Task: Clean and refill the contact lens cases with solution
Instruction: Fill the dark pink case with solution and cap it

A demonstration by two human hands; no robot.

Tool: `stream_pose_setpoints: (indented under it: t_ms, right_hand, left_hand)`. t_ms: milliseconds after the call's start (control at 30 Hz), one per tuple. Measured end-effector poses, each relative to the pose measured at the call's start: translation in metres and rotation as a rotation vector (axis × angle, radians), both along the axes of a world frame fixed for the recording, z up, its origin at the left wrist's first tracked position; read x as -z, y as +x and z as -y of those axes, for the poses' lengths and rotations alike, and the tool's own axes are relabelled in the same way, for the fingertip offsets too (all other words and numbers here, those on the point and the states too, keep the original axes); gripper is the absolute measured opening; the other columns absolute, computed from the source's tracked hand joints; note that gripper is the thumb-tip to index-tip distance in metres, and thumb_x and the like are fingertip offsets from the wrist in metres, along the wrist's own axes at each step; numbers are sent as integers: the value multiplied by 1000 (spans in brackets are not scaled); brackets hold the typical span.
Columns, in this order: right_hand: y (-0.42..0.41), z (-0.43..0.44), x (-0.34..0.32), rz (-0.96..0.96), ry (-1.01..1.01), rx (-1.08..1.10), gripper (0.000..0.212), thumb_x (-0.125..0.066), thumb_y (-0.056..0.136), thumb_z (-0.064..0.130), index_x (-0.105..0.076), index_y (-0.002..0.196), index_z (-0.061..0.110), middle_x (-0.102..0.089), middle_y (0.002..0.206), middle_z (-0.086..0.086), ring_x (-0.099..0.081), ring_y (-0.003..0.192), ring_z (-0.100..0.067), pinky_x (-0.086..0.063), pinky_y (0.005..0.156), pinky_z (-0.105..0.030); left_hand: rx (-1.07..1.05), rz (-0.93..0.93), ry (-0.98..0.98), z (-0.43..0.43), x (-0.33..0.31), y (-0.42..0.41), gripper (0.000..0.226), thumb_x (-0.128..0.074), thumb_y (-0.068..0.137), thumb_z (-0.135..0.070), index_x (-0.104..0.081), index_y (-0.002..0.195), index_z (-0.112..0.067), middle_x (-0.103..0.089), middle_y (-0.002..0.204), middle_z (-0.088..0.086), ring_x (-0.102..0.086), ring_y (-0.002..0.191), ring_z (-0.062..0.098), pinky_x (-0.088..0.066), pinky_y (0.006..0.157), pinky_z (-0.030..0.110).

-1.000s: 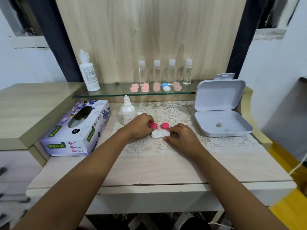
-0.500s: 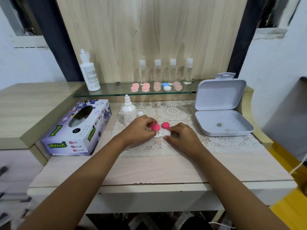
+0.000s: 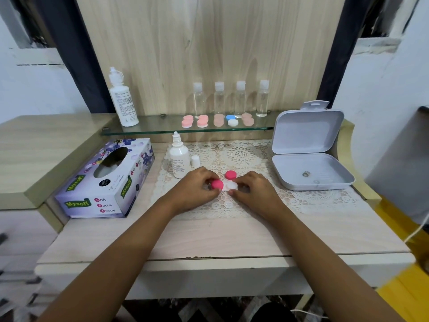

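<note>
Pink cap [image 3: 217, 184] pinched in left hand [image 3: 196, 190], right hand [image 3: 256, 194] gripping white case [image 3: 232, 186].

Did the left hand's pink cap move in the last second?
Yes. The held pink cap came toward the person, away from the resting pink cap, over the white lens case.

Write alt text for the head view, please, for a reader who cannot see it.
The left hand pinches a pink cap at a white lens case, held by the right hand on a lace mat; a second pink cap lies behind.
</note>
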State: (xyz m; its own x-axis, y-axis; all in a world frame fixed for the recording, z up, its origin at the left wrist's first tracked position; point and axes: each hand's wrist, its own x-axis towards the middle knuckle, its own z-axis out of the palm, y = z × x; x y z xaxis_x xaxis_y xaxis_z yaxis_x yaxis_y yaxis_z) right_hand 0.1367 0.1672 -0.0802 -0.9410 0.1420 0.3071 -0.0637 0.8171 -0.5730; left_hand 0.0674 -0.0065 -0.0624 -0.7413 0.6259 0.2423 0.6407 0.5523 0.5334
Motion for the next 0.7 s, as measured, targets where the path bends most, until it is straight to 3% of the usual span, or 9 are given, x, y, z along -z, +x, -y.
stream_pose_setpoints:
  t_ms: [133, 533, 633, 700]
  right_hand:
    - [0, -1, 0, 6, 4, -5, 33, -67, 81, 34, -66, 111, 21, -59, 97, -2, -51, 100, -19, -40, 87, -30]
    - [-1, -1, 0, 5, 13, -10, 32, -67, 81, 35, -67, 109, 19, -54, 91, 2, -50, 98, -19, -40, 85, -30]
    - [-1, -1, 0, 7, 12, -6, 30, -67, 81, 35, -68, 106, 17, -57, 94, -1, -50, 97, -20, -40, 85, -31]
    - [-1, -1, 0, 15, 21, -5, 31, -67, 81, 35, -67, 106, 16, -58, 96, -4, -50, 97, -20, -40, 85, -31]
  left_hand:
    - [-43, 15, 75, 1, 8, -1, 27, -72, 79, -26, -65, 104, -16, -58, 98, -3, -53, 89, 5, -37, 73, 3]
    - [-115, -154, 93, -5, 18, 3, 30, -74, 77, -33, -56, 83, -11, -49, 82, -3, -48, 78, 13, -36, 64, 12]
    - [-106, -133, 95, -5, 20, 2, 35, -74, 76, -38, -55, 91, -13, -49, 86, -5, -49, 83, 13, -36, 65, 12]
    - [-76, -97, 89, -3, 20, 4, 46, -72, 76, -42, -53, 109, -15, -49, 95, -6, -49, 90, 9, -35, 71, 14]
